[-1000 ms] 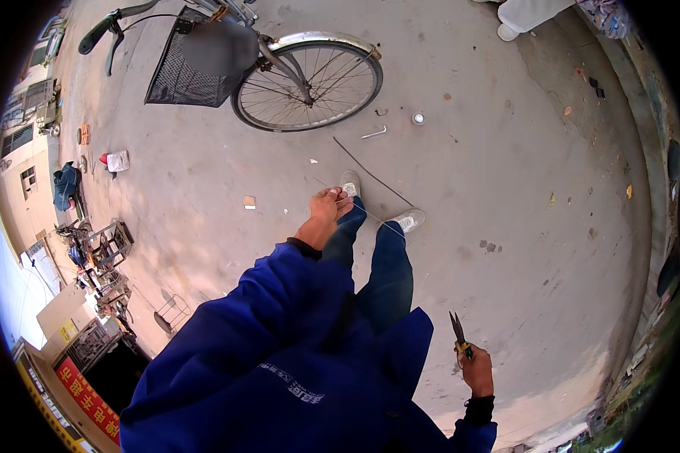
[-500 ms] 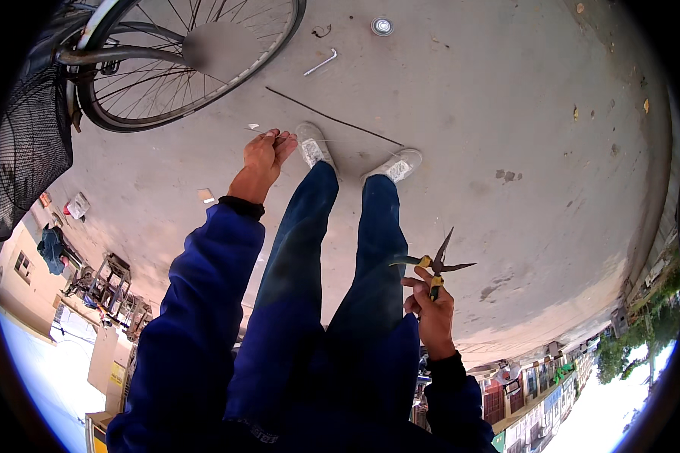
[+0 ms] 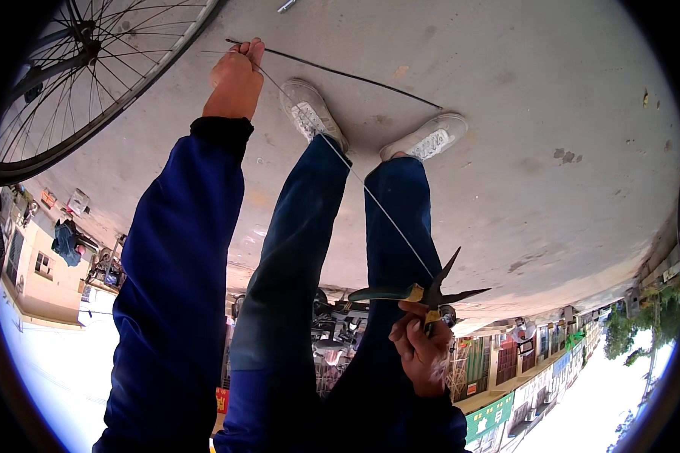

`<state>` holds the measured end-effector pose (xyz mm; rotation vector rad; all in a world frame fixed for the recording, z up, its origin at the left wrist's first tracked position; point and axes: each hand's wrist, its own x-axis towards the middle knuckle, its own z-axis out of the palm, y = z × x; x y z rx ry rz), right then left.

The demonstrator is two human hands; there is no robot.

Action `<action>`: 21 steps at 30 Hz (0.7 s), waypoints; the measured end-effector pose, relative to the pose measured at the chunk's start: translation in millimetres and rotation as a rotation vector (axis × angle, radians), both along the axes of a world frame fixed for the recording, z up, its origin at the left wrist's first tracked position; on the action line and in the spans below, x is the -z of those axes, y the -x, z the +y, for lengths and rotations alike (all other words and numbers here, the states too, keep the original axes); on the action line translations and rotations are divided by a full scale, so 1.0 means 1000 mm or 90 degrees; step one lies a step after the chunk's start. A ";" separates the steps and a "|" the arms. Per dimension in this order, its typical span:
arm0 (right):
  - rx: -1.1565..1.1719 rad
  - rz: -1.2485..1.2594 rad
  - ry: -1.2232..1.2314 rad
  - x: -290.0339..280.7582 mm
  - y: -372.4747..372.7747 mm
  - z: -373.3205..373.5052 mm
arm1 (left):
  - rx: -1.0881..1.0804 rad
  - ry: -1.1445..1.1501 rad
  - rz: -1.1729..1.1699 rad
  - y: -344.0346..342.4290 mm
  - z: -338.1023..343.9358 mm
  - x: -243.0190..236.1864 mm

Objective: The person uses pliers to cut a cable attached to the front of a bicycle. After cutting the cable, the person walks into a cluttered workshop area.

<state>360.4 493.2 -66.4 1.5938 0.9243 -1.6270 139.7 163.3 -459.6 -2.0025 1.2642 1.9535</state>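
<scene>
My left hand is stretched out far ahead, its fingers pinched on a thin wire. A short length of the wire sticks out to the left of the fingers. From there the wire slants down across my shoes and legs to the long-nose pliers at lower right. Those pliers have yellow and green handles, and their pointed jaws are spread wide. My right hand is closed around one handle. A black cable lies on the ground beyond my shoes, its left end by my left hand.
A bicycle wheel stands at the upper left. Part of a metal tool lies at the top edge. My two light shoes are planted on the concrete ground. Buildings and parked vehicles line the lower edges.
My left hand has reached farther forward and left, up to the black cable's end. My right hand with the pliers has come lower, and the wire now stretches between them. The view has shifted.
</scene>
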 end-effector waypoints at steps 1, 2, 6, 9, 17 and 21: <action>-0.100 0.009 0.000 0.001 0.005 -0.001 | 0.031 -0.027 0.017 -0.002 -0.014 0.009; -0.294 -0.082 -0.030 -0.003 0.018 0.001 | 0.029 0.000 0.009 -0.002 -0.030 0.016; -0.508 -0.072 -0.031 -0.005 0.026 0.031 | 0.009 0.106 -0.015 0.002 -0.122 0.038; -0.409 -0.170 -0.129 -0.012 0.017 0.078 | 0.022 0.147 -0.011 0.023 -0.137 0.029; -0.171 -0.092 -0.243 0.022 0.025 0.075 | 0.285 -0.082 -0.174 -0.030 0.014 0.016; -0.107 -0.065 -0.178 0.021 0.018 0.061 | 0.470 0.121 -0.248 -0.072 -0.020 0.083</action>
